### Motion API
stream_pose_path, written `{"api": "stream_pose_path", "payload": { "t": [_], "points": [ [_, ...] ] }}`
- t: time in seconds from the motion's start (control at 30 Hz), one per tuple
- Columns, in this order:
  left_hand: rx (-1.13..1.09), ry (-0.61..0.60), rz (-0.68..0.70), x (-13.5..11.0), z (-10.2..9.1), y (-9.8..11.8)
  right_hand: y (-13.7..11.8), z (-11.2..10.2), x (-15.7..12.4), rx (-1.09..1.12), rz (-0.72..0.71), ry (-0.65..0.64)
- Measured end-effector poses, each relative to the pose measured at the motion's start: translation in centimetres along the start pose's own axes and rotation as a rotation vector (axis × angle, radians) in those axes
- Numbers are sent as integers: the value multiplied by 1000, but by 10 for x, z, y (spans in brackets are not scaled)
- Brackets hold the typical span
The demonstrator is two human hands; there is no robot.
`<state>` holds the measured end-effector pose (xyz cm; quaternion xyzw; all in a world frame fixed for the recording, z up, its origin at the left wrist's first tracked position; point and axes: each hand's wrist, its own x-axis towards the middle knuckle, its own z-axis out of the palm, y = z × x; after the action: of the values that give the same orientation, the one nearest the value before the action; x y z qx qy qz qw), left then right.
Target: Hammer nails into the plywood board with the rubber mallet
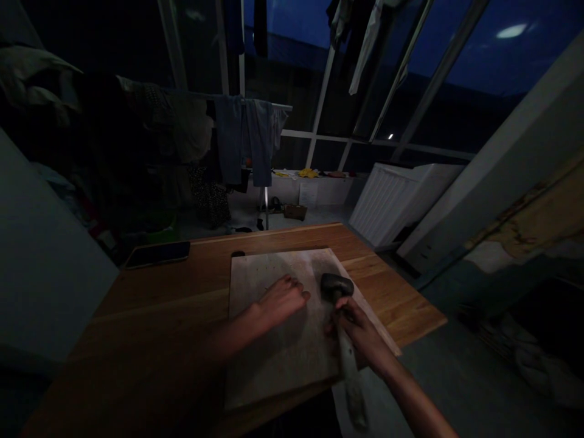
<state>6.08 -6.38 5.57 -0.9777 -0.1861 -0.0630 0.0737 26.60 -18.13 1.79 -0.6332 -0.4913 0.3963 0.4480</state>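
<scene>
A pale board [274,359] lies on the wooden table [150,328]. My left hand [280,300] rests on the board near its middle, fingers curled and pinched together; whatever they hold is too small and dark to make out. My right hand [358,325] is closed round the handle of a hammer [342,316]. The hammer's dark head [336,285] sits just above the board, a short way right of my left fingertips. Its handle runs back past my wrist toward the table's near edge.
A dark phone [157,253] lies at the table's far left corner. A small dark object [238,253] sits by the board's far edge. Clothes hang on a rack [246,140] behind the table. A white radiator [387,198] stands to the right.
</scene>
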Motion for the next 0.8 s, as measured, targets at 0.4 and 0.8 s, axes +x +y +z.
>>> {"api": "stream_pose_path", "payload": {
  "t": [0.4,0.8],
  "points": [
    [-360,75,-123,28,11,-28,5,-54,94,-613,-108,277],
    [-766,273,-359,104,66,-70,8,-52,102,-572,-103,230]
  ]
}}
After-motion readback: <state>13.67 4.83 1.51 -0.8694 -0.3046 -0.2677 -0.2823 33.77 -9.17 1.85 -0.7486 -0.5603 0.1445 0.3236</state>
